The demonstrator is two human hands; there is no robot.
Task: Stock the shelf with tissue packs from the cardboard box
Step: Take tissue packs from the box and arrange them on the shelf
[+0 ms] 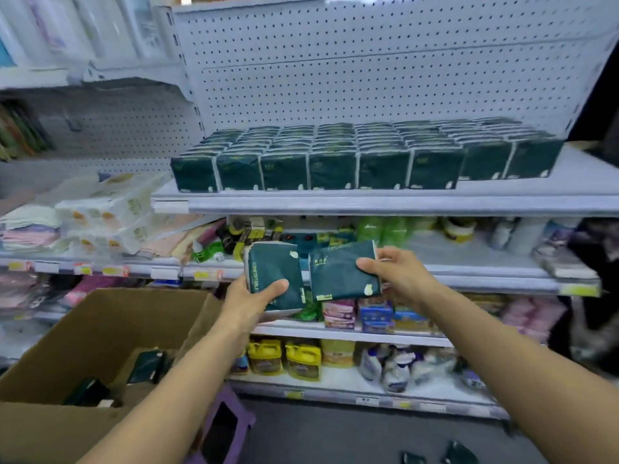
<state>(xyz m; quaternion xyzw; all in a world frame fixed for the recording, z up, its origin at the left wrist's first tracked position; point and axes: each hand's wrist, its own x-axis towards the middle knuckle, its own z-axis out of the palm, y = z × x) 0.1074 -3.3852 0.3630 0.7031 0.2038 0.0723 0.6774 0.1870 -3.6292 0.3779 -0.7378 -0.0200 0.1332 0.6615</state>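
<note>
Both hands hold a green tissue pack each, below the stocked shelf.
My left hand (249,298) grips one pack (274,274); my right hand (397,271) pinches another pack (343,271). Cardboard box (100,333) at 8 o'clock, shelf (368,204) at 12.

bare forearms - no sleeves, no gloves

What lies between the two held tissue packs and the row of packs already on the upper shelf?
In the head view, only the upper shelf's white front edge and mixed small goods on the shelf behind separate the held packs from the stocked row.
</note>
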